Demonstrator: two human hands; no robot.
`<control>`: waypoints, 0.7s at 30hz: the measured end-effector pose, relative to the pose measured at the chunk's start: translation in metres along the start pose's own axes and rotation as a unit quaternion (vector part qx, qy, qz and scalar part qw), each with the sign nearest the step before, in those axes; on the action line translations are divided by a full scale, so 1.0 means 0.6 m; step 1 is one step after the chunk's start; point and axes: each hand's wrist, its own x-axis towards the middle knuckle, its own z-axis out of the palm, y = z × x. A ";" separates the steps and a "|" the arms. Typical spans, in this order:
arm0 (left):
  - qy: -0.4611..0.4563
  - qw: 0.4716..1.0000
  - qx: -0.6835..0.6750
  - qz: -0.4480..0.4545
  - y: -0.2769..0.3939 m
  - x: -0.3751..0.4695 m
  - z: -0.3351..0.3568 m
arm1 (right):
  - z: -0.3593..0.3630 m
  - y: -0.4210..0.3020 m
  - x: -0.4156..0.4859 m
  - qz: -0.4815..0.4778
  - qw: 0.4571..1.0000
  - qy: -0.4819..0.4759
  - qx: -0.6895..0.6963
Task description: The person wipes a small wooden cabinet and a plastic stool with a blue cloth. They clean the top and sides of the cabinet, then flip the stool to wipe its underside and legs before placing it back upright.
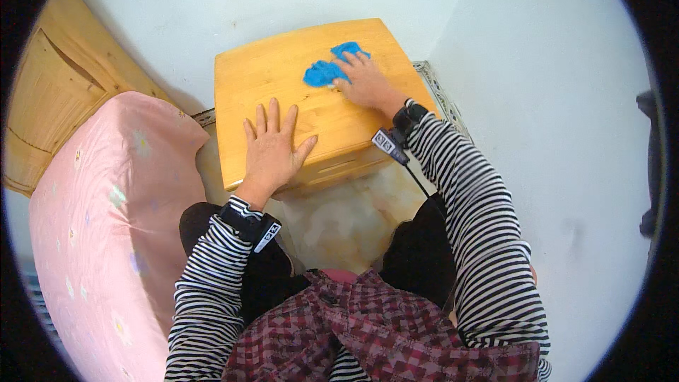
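Observation:
A wooden nightstand (265,74) with a smooth, light varnished top stands before me against the wall. My left hand (273,148) lies palm down near its front left part, fingers spread, holding nothing. On the right half of the top, my right hand (363,79) presses on a crumpled blue cloth (322,74), which shows to the left of the fingers and beyond them. The palm hides part of the cloth. Each wrist wears a black strap with a small tagged device.
To the left stands a bed with a pink flowered sheet (95,185) and a wooden headboard (63,79). White walls (509,63) meet in the corner behind and right of the nightstand. Marble-look floor (339,217) shows between my knees.

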 end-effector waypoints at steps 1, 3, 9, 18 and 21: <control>-0.002 1.000 -0.001 -0.001 -0.001 0.001 0.001 | 0.000 -0.012 -0.013 -0.016 1.000 0.009 0.012; 0.013 1.000 -0.003 -0.001 0.000 0.002 0.003 | -0.007 -0.034 -0.045 -0.038 0.999 0.004 0.020; -0.027 0.999 -0.015 -0.020 0.000 0.006 0.002 | -0.049 -0.018 -0.149 -0.058 0.997 0.042 0.035; -0.035 0.997 0.000 -0.065 -0.024 0.007 -0.012 | -0.032 0.081 -0.088 0.122 0.992 0.002 -0.028; -0.021 0.997 -0.012 -0.070 -0.019 0.007 -0.006 | -0.016 0.050 -0.061 0.072 0.997 0.021 -0.024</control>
